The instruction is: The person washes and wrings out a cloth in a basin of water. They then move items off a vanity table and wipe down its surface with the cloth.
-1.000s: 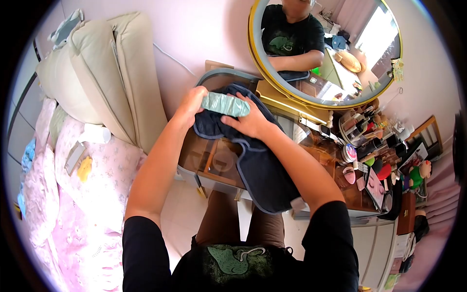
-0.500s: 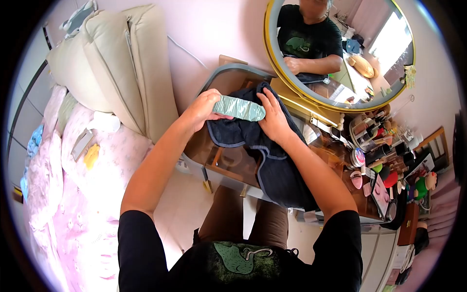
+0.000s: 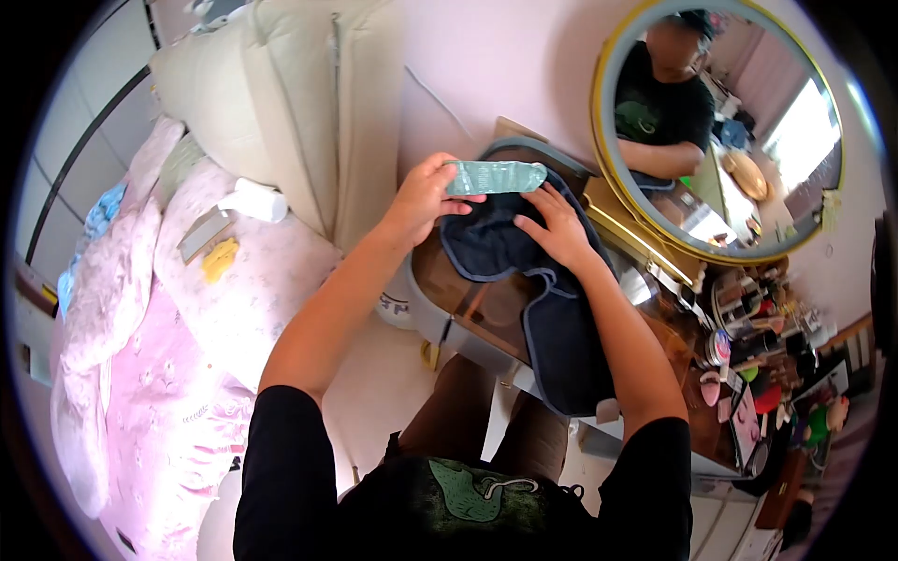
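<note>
My left hand (image 3: 423, 198) grips the left end of a shiny pale green packet (image 3: 496, 178), thumb and fingers closed round it. At the packet's right end is my right hand (image 3: 556, 224), its fingers spread, with the fingertips at or just under the packet's edge and the palm over dark cloth. The dark navy cloth (image 3: 568, 346) with lighter piping lies bunched below both hands and hangs toward the front edge of the glass-topped table (image 3: 440, 280). Whether the right fingertips press on the packet or the cloth is hard to see.
A round gold-rimmed mirror (image 3: 599, 112) stands behind the table. Cosmetics (image 3: 748, 318) crowd the table's right side. At the left is a bed (image 3: 140, 374) with pink bedding, a white bottle (image 3: 254, 200), a yellow item (image 3: 220, 261) and a large beige cushion (image 3: 290, 93).
The view has swung left, so the table and mirror sit farther right. My left hand still holds the packet; my right fingers have shifted down from beside its right end onto the cloth.
</note>
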Demonstrator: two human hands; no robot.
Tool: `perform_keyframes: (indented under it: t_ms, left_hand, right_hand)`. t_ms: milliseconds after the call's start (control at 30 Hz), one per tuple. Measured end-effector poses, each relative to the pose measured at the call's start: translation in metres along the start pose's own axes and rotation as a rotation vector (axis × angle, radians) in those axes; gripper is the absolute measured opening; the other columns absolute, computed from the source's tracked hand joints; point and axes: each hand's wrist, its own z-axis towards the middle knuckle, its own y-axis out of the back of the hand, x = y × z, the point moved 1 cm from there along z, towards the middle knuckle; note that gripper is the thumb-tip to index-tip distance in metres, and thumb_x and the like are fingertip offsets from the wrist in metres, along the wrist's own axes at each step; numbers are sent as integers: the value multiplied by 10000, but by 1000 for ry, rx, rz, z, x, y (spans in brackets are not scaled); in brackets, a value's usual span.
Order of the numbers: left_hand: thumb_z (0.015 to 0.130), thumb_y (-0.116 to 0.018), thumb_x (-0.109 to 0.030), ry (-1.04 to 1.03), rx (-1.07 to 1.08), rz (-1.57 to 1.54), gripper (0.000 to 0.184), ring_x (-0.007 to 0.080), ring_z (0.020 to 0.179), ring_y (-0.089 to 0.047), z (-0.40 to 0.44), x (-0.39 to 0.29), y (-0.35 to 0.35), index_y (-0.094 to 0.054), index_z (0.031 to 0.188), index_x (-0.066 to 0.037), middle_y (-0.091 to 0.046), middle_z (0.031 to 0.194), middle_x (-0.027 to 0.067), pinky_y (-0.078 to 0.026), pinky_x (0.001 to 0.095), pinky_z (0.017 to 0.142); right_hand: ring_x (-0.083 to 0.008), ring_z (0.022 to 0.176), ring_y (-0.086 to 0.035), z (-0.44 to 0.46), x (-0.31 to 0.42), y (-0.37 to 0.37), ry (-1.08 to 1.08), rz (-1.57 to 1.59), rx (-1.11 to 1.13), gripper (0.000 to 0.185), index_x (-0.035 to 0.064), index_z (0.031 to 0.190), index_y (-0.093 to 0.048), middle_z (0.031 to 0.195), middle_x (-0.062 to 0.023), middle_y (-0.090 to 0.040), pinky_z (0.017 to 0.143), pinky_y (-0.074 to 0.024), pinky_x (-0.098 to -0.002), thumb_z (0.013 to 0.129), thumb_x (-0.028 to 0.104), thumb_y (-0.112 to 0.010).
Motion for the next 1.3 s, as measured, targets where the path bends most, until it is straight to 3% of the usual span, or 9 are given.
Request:
perform_keyframes:
  t_ms: [400, 633, 867, 967, 1033, 1067, 1133, 1200, 1300]
  left_hand:
    - [977, -444, -141, -170, -96, -79, 177, 286, 948, -650, -20, -5, 30, -512, 1051, 5, -619, 1052, 166, -564, 353, 813]
    - [967, -462, -73, -515, -692, -230, 286, 276, 940, -646, -99, 19, 139, -502, 1223, 48, -613, 1076, 185, -569, 351, 826]
    - [953, -492, -50, -697, -1165, -54, 266, 234, 919, -640, -179, 62, 287, -574, 1189, 38, -617, 1069, 137, -576, 322, 811]
    - [942, -507, -47, -557, -1191, 143, 260, 179, 928, -637, -189, 70, 311, -617, 1176, -21, -646, 1078, 118, -560, 297, 808]
    - [898, -534, -20, -369, -1198, 919, 276, 185, 939, -650, -189, 68, 317, -656, 1135, -87, -664, 1098, 107, -533, 305, 826]
    - [898, -534, -20, -367, -1191, 912, 276, 185, 939, -650, -187, 72, 329, -656, 1135, -87, -664, 1098, 107, -533, 305, 826]
    - [823, -570, -27, -516, -1107, 1423, 290, 262, 986, -637, -174, 71, 352, -682, 1072, -123, -641, 1120, 133, -508, 355, 844]
    - [842, -542, -54, -414, -1034, 1599, 282, 302, 1108, -573, -167, 84, 383, -673, 1083, -114, -630, 1153, 126, -447, 367, 957]
    - [846, -517, -135, 143, -788, 1913, 261, 342, 1036, -576, -144, 97, 404, -631, 1057, -30, -644, 1038, 171, -414, 420, 952]
  right_hand:
    - [-390, 1240, -445, -4, 10, 4, 25, -47, -48, 426, 80, 1184, -594, 1252, -140, -569, 1032, -353, -440, 826, 301, -659]
    - [-378, 1264, -426, -1, 7, 1, 32, -14, -12, 352, 76, 1174, -604, 1280, -134, -556, 1048, -338, -431, 859, 232, -618]
    - [-363, 1282, -409, -1, 11, -1, 0, -27, 18, 339, 67, 1190, -594, 1297, -125, -544, 1063, -321, -426, 880, 205, -596]
    - [-367, 1272, -419, 0, 10, -1, 24, -38, 13, 330, 57, 1182, -591, 1289, -127, -549, 1060, -324, -430, 879, 186, -593]
    - [-368, 1271, -420, 1, 13, 0, 14, -41, 14, 328, 59, 1181, -592, 1286, -128, -551, 1059, -325, -430, 878, 184, -592]
    - [-370, 1270, -421, 0, 14, 1, 3, -40, 18, 326, 61, 1180, -593, 1283, -129, -553, 1058, -326, -431, 878, 183, -592]
    - [-371, 1266, -425, 0, 15, 0, 1, -52, 15, 325, 66, 1177, -595, 1280, -132, -554, 1057, -327, -431, 873, 179, -597]
    - [-372, 1254, -441, 1, 11, 0, 12, -61, 0, 325, 79, 1170, -600, 1271, -136, -560, 1049, -338, -433, 856, 164, -614]
    - [-370, 1233, -459, 0, 12, 2, -14, -76, -4, 324, 94, 1151, -608, 1255, -127, -570, 1039, -356, -435, 843, 192, -629]
